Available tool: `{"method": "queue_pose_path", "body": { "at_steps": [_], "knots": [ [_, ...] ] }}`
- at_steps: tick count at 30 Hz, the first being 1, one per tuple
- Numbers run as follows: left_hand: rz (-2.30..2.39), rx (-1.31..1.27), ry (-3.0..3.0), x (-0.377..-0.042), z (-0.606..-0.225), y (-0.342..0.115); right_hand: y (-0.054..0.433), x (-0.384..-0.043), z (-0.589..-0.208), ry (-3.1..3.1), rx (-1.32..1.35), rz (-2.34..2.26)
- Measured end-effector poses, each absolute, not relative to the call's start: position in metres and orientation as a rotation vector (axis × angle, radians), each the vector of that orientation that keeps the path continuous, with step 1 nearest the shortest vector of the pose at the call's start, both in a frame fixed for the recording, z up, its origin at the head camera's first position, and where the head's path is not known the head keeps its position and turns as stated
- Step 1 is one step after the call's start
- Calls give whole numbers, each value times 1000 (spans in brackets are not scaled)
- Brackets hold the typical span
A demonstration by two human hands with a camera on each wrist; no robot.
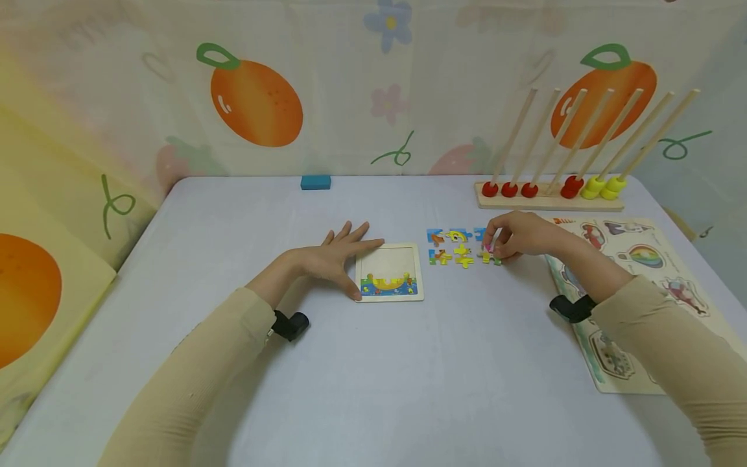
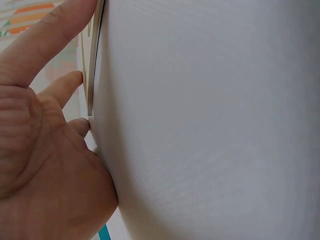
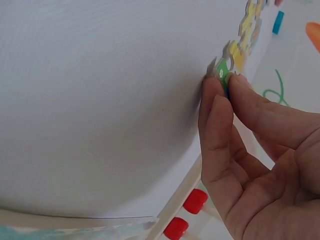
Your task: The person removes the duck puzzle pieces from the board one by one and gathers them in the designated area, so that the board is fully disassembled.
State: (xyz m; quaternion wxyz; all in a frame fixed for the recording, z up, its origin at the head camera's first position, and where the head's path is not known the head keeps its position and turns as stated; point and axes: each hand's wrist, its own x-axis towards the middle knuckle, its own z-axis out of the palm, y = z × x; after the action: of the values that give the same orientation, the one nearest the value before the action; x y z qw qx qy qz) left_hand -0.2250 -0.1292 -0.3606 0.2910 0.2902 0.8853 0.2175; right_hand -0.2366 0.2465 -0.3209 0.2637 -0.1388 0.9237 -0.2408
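Observation:
A small wooden puzzle tray lies at mid-table in the head view, its bottom row filled with blue and yellow pieces. My left hand spreads its fingers along the tray's left side, with the thumb at the lower left corner and a finger on the top edge. To the right of the tray, several loose jigsaw pieces lie in two rows. At their right end, my right hand pinches a puzzle piece between thumb and fingers; its green part shows in the right wrist view. The fingers partly cover that piece.
A wooden bead rack with upright rods and red and yellow beads stands at the back right. Beneath the right forearm lies a large picture board. A blue block sits at the table's back edge, before a fruit-print curtain.

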Motion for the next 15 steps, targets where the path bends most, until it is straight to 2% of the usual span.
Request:
{"method": "queue_pose_path", "body": {
  "at_steps": [15],
  "knots": [
    [574, 784, 2360, -226, -362, -129, 245, -238, -323, 2520, -362, -617]
  ]
}}
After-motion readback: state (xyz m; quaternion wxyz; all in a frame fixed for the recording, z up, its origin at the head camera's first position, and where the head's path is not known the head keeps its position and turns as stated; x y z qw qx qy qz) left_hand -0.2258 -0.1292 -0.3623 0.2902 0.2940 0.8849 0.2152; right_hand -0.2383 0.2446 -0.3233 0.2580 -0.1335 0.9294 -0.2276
